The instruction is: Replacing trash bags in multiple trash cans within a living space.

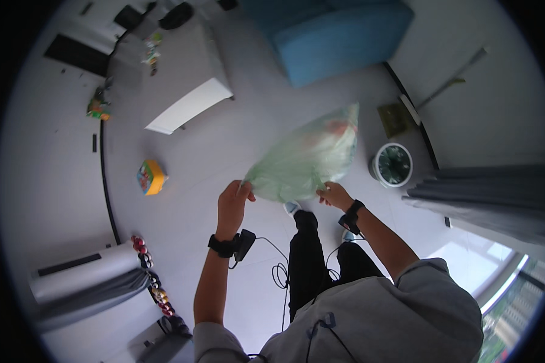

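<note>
A thin, pale green plastic bag (299, 159) is stretched out in front of me above the floor, blurred by motion. Reddish and whitish shapes show through its far end; what they are cannot be made out. My left hand (234, 199) pinches the bag's left corner between thumb and fingers. On the near right edge of the bag, my right hand (336, 195) grips a gathered bit of the plastic. Both wrists wear black straps with small devices and cables.
Right of me stands a white-rimmed bin (393, 164) with a dark green liner. A blue sofa (345, 41) and a white table (186, 68) lie ahead. A yellow box (151, 177) sits on the floor at left. Grey curtains (486, 190) hang at right; loose cable (280, 275) dangles near my legs.
</note>
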`<state>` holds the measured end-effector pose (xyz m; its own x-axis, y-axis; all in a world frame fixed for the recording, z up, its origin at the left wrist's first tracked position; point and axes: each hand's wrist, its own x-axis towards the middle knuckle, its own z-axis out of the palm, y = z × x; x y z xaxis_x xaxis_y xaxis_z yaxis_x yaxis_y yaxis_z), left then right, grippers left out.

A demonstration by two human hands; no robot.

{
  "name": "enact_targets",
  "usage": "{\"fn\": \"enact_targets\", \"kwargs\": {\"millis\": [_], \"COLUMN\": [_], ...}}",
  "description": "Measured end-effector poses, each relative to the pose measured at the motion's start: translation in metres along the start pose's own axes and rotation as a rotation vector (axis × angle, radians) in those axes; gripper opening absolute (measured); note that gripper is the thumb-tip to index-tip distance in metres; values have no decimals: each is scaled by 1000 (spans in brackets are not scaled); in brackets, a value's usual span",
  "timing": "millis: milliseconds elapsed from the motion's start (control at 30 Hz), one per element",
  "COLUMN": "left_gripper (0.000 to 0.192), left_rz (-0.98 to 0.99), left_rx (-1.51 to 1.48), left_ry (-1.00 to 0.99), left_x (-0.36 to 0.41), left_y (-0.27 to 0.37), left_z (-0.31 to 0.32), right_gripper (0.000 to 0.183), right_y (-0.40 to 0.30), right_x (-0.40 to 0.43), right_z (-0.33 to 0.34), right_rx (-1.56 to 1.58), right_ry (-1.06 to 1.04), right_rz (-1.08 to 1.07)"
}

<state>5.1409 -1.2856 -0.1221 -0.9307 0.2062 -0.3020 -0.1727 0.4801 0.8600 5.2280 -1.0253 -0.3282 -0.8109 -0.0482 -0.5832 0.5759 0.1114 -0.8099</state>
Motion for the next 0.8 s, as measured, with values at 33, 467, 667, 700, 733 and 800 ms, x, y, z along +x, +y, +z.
{"fn": "enact_targets", "kwargs": {"millis": [33,467,667,700,733,800], "left_gripper": [27,21,23,21,20,18], "left_rz": [19,-289,-299,-291,-296,-293], "left_rx": [-1,-138,-197,-226,-204,-167], "left_ry": [64,530,723,795,840,913], "left_x": [-20,-200,-212,-208,-201,-179], "left_y": [-10,-319,-380,-386,-392,-407], "left_z": [-35,-361,-495,-518,-542,-588], "right_gripper": [35,30,33,33,33,31], "right_y": [-21,-246,-320,-331,-343,-366], "right_x": [-9,52,101,114,130,166], "right_z": [27,388,551,576,600,646], "right_rx": [-90,-791,-478,-391,-276,-201], "right_ry": [-91,-288,-408,-440,-486,-559], "right_rz": [-50,-479,-650,-604,-592,-404]}}
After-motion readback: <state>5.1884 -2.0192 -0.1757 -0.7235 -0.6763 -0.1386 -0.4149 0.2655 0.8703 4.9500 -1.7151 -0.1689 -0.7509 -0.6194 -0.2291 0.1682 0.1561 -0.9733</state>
